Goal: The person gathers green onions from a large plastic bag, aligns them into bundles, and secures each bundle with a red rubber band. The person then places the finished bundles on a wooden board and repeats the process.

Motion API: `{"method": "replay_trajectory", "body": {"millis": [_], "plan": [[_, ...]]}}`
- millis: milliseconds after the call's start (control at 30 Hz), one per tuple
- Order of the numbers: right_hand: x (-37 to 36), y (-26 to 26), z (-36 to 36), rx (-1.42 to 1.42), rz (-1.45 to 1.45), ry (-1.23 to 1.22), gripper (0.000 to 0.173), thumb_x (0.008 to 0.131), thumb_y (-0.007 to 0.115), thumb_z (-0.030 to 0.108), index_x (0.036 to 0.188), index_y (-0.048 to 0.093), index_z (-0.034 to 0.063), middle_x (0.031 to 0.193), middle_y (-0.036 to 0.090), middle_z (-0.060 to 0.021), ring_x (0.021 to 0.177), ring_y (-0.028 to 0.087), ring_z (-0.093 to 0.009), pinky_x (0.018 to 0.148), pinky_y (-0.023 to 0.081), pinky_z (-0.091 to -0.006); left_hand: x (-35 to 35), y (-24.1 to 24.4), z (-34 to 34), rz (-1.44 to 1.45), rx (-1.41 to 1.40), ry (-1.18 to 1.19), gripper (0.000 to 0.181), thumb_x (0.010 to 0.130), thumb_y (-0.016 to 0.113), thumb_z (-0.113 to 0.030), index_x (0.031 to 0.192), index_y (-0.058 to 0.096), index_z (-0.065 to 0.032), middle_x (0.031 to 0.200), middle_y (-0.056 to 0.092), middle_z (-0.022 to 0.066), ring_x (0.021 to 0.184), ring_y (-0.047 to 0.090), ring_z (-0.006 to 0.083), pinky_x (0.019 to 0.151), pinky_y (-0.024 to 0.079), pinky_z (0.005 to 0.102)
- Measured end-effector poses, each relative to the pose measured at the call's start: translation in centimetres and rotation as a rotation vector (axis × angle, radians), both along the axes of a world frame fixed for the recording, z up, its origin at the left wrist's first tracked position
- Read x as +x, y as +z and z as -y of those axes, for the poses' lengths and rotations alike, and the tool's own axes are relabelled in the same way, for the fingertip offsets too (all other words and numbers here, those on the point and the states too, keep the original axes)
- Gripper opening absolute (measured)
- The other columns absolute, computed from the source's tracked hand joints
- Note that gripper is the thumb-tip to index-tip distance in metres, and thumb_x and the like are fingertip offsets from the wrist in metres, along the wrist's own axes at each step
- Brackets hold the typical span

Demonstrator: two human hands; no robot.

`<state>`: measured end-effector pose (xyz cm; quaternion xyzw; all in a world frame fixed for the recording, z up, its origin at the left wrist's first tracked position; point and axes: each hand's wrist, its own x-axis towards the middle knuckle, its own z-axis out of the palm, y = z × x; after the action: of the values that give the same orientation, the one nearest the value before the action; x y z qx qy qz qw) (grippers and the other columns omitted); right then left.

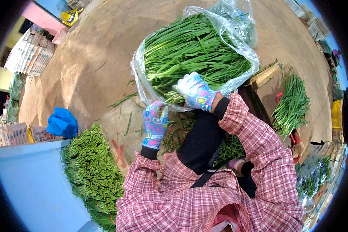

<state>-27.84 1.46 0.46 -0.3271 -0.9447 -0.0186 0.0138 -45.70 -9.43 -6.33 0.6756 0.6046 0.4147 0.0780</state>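
A large clear plastic bag [138, 62] lies spread before me, filled with long flat green leaves that look like garlic chives [191, 49]. My right hand [197, 92], in a patterned glove, is closed over pale stalk ends at the bag's near side. The fingertips are partly hidden among the greens. My left hand [155, 124], in a matching glove, has its thumb and fingers pinched at the bag's near left edge. Short loose stalks [174, 97] lie in the bag just below my right hand.
Rubber-banded green bundles [95, 171] are stacked at left beside a blue surface [37, 179] and a blue plastic bag [62, 123]. At right, a bunch of chives [291, 101] rests near a wooden block [266, 76]. Leaf scraps [230, 148] litter the ground around my legs.
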Motion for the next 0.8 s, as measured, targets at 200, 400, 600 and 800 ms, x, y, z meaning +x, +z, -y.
{"method": "replay_trajectory", "body": {"millis": [200, 400, 600, 800], "plan": [[2.6, 0.7, -2.8, -0.36, -0.288, -0.146, 0.03, 0.059, 0.07, 0.029, 0.083, 0.072, 0.0115, 0.073, 0.066, -0.0149, 0.073, 0.065, -0.033, 0.064, 0.049, -0.0424, -1.4, 2.3, -2.0, 0.143, 0.013, 0.044, 0.018, 0.083, 0.067, -0.009, 0.101, 0.065, -0.0054, 0.094, 0.066, 0.0102, 0.083, 0.063, 0.0226, 0.075, 0.05, 0.0313], [2.8, 0.6, -3.4, -0.452, -0.283, -0.064, 0.041, 0.059, 0.073, 0.036, 0.091, 0.073, 0.0104, 0.08, 0.068, -0.0159, 0.08, 0.065, -0.034, 0.072, 0.049, -0.0427, 1.0, 4.7, -3.6, -0.016, -0.211, -0.06, 0.023, 0.082, 0.069, -0.014, 0.101, 0.067, -0.0029, 0.094, 0.069, 0.012, 0.083, 0.066, 0.0247, 0.076, 0.051, 0.0314], [2.4, 2.2, -2.8, -0.452, -0.108, -0.079, 0.044, 0.062, 0.074, 0.043, 0.088, 0.071, 0.0069, 0.077, 0.066, -0.0185, 0.077, 0.065, -0.036, 0.072, 0.05, -0.0411, 2.4, 3.1, -4.2, 0.385, -0.188, -0.158, 0.023, 0.081, 0.069, -0.01, 0.103, 0.067, -0.0028, 0.095, 0.069, 0.0115, 0.089, 0.067, 0.0214, 0.08, 0.05, 0.0306], [5.4, 2.2, -5.1, -0.74, -0.381, -0.232, 0.045, 0.066, 0.076, 0.034, 0.099, 0.065, 0.0048, 0.087, 0.066, -0.0145, 0.081, 0.063, -0.029, 0.073, 0.049, -0.0371, 1.7, 5.2, -4.4, 0.339, -0.211, -0.083, 0.023, 0.084, 0.067, -0.017, 0.102, 0.066, -0.0015, 0.094, 0.068, 0.0131, 0.087, 0.066, 0.022, 0.079, 0.05, 0.0299]]}}
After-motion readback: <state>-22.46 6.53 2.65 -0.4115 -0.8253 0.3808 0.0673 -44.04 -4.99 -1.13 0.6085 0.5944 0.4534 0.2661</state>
